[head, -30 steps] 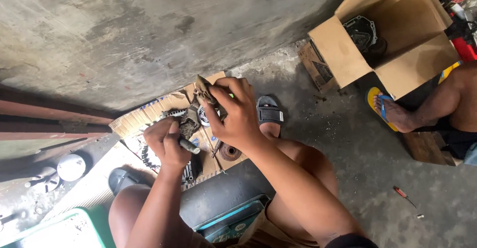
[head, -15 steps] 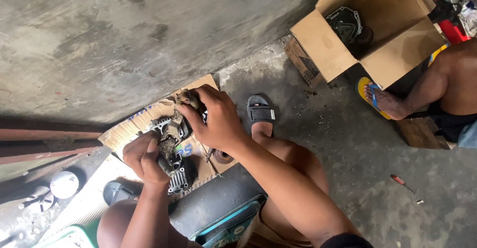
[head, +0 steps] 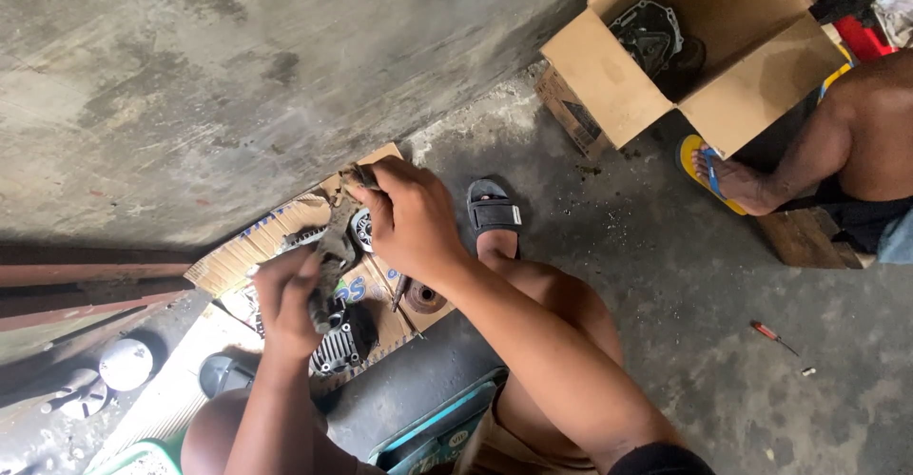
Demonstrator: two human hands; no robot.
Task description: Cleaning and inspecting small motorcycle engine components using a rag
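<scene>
My right hand [head: 411,218] is closed around the top end of a dirty metal tool or part [head: 354,182] above a flattened cardboard sheet [head: 249,254] on the concrete floor. My left hand [head: 285,296] grips a greasy metal engine part [head: 331,264] just below it. A finned grey casting [head: 335,347] lies under my left hand, with a round bearing-like piece [head: 360,228] and a brown disc [head: 424,297] on the cardboard near my right wrist. My knees and sandalled foot [head: 495,216] frame the sheet.
An open cardboard box [head: 628,85] holding a dark engine part [head: 651,33] stands at the upper right. Another person's leg and yellow sandal [head: 713,175] rest beside it. A red screwdriver [head: 772,336] lies on the floor at right. A white round lid [head: 126,363] sits lower left.
The view has shifted, so hands and cardboard sit lower and further left. My right hand stays on the tool's top end; my left hand has risen toward it on the metal part.
</scene>
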